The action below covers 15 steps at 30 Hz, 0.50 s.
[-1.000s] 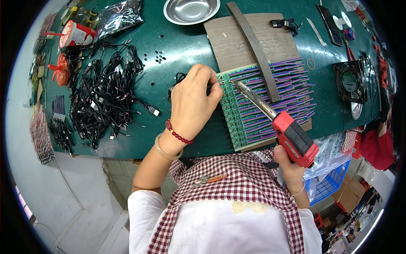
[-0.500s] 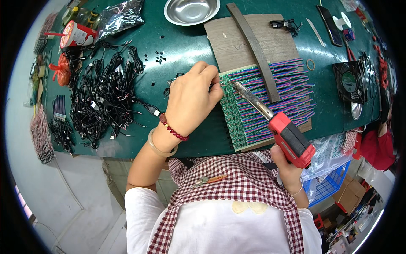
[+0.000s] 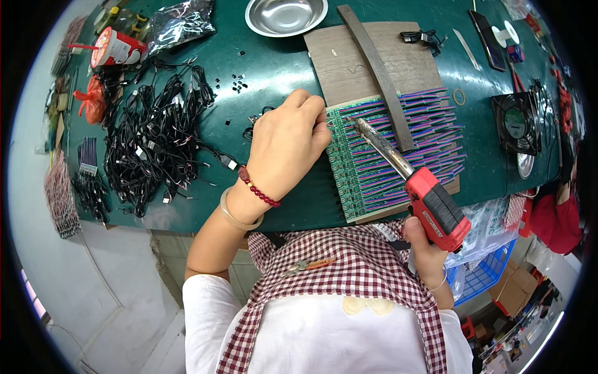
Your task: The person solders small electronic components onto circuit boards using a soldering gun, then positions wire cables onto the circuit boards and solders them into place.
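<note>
My left hand [image 3: 289, 131] is closed in a pinch at the upper left corner of a panel of green circuit boards [image 3: 344, 165]. A black USB cable [image 3: 250, 133] runs behind it into the fingers; the gripped end is mostly hidden. My right hand [image 3: 427, 255] is wrapped round the red and black handle of a soldering iron [image 3: 438, 209]. The iron's metal barrel slants up and left, its tip over the boards near their left edge. Rows of multicoloured wires [image 3: 430, 134] stretch rightward from the boards. A grey bar [image 3: 380, 81] lies across the wires.
Left on the green table [image 3: 274, 68] lies a heap of black cables [image 3: 156, 143], with a red cup [image 3: 118, 48] behind. A steel bowl [image 3: 286, 15] stands at the back beside a wooden board [image 3: 336, 62]. At right are a black fan [image 3: 516, 123] and a solder spool [image 3: 505, 32].
The soldering iron has shifted slightly right and down, its tip drawing away from my left fingers. My left hand keeps its pinch in nearly the same place.
</note>
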### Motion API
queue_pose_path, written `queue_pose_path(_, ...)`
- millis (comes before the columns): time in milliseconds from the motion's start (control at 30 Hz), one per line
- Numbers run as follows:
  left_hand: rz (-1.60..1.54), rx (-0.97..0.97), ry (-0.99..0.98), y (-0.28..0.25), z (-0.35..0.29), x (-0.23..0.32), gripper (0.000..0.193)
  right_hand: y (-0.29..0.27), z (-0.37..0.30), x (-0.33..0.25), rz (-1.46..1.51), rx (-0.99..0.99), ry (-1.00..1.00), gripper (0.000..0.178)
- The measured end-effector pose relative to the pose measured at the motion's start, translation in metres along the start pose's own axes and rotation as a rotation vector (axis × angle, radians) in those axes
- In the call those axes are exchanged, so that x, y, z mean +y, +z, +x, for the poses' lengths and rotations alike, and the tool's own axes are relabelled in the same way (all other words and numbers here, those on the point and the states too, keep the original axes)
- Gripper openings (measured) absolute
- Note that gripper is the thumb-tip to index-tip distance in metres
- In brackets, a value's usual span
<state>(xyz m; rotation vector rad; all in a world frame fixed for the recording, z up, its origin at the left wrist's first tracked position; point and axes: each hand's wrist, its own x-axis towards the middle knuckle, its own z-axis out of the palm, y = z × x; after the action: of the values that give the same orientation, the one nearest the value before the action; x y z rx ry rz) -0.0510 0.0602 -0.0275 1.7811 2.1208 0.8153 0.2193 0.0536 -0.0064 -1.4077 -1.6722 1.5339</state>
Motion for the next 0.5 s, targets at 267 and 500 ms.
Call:
queue_pose_path(267, 0.043, -0.028, -0.089, -0.004, -0.006, 0.003, 0.007, -0.005, -0.006, 0.009, -0.007, 0.001, 0.0, 0.031)
queue_pose_path(500, -0.009, 0.211, -0.131, -0.022, -0.044, -0.01, 0.019, -0.003, 0.006, 0.017, 0.066, 0.173, -0.121, 0.028)
